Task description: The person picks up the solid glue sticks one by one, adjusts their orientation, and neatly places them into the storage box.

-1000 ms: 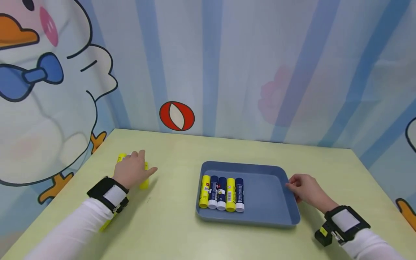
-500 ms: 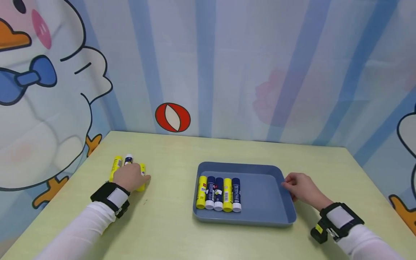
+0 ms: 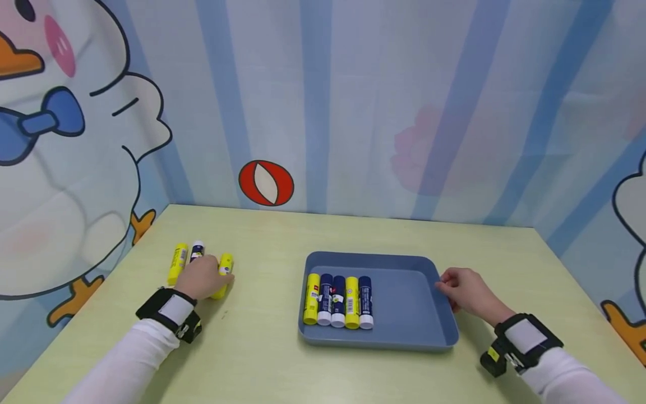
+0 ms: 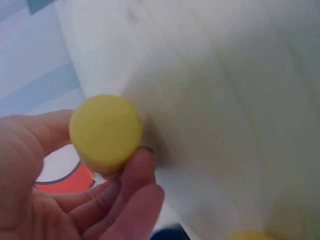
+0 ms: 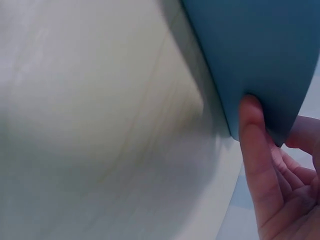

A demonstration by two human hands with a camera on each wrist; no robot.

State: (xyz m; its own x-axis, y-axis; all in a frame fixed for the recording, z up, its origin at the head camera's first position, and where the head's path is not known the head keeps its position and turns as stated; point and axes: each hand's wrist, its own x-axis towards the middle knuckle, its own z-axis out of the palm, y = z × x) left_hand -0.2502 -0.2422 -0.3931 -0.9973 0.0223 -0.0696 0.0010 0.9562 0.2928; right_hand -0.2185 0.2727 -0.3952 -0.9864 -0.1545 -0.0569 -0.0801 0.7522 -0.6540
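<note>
My left hand (image 3: 201, 278) is low over the table's left side. It pinches a yellow glue stick (image 3: 225, 264) between thumb and fingers; the stick's round yellow end (image 4: 105, 132) faces the left wrist camera. Left of that hand lie another yellow glue stick (image 3: 178, 264) and a navy glue stick with a white end (image 3: 197, 248), the latter partly hidden by the hand. A blue-grey tray (image 3: 404, 303) holds a row of several yellow and navy glue sticks along its left side. My right hand (image 3: 466, 289) grips the tray's right rim, thumb inside, fingers (image 5: 255, 130) against the outer wall.
The pale yellow table (image 3: 262, 359) runs back to a striped, cartoon-printed curtain (image 3: 353, 112). A stretch of tabletop separates the left hand from the tray. Each wrist wears a black strap with a camera.
My left hand has come down from above the loose glue sticks, its fingers closing from spread to pinching the right-hand yellow one. My right hand stays on the tray rim. The head view has shifted slightly.
</note>
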